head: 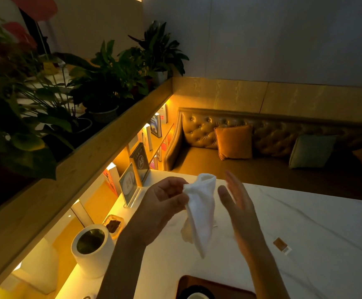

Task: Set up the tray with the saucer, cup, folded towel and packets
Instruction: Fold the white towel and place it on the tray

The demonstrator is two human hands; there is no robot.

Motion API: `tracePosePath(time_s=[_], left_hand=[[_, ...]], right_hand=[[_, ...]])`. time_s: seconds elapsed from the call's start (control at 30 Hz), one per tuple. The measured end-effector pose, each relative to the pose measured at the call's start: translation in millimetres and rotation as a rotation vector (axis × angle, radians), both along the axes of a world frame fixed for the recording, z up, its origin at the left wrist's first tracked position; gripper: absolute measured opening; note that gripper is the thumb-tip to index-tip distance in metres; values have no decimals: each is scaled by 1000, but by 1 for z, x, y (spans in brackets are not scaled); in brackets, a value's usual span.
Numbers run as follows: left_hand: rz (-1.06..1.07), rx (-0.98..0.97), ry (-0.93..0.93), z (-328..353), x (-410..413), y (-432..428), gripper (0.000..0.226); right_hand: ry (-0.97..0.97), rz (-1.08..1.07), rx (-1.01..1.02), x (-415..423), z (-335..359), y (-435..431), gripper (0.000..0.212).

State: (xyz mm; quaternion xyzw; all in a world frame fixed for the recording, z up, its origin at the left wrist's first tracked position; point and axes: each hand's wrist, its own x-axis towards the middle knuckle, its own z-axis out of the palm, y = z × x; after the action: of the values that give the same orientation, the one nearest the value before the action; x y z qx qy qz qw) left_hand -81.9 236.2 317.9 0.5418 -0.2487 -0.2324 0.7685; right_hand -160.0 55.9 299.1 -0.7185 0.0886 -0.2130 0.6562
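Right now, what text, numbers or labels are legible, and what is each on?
"A8" on the dark table sign by the shelf.
"3K" or similar on a book cover: too blurred to be sure.
Round-logo acrylic stand: print unreadable.
Packet on the table: label too small to read.

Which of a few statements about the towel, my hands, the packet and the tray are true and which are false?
1. The left hand pinches the white towel. True.
2. The towel lies folded on the wooden tray. False: it hangs unfolded in the air above the table.
3. The right hand grips the towel. False: it is open, beside the towel.
4. A small packet lies on the table, right of the hands. True.
5. The packet is on the tray. False: it lies apart from it.
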Motion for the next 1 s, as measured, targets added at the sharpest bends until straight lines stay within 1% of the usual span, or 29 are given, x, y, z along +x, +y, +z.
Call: tracePosePath(time_s=[0.07,0.13,0.2,0.27,0.33,0.43,0.53,0.6,0.7,0.83,0.9,1.0], left_hand=[[-58,-63,41,-1,1,4,41],[-49,-66,90,-4,3,6,48],[-24,-73,167,-10,6,8,48],[-6,-87,225,-18,8,9,38],[0,-109,296,-25,8,10,34],[-36,-91,383,-34,5,8,41],[-46,23,332,-40,1,3,48],[-20,71,288,-41,1,1,45],[27,111,230,-39,4,-1,35],[31,141,134,-31,6,-8,38],[51,117,141,-29,7,-12,39],[72,107,173,-31,9,-15,29]], right_hand=[[94,183,175,0,-2,-7,44],[104,211,246,0,-2,-6,53],[78,183,258,0,-1,-1,47],[60,131,262,0,-3,2,40],[66,60,256,1,-3,4,39],[73,-84,181,3,-8,8,38],[72,-205,54,6,-14,5,35],[83,-237,1,6,-16,0,39],[67,-217,-1,4,-18,-10,39],[-43,-246,-8,4,-22,-18,32],[-61,-197,-8,7,-22,-18,29],[-44,-152,-116,10,-25,-19,24]])
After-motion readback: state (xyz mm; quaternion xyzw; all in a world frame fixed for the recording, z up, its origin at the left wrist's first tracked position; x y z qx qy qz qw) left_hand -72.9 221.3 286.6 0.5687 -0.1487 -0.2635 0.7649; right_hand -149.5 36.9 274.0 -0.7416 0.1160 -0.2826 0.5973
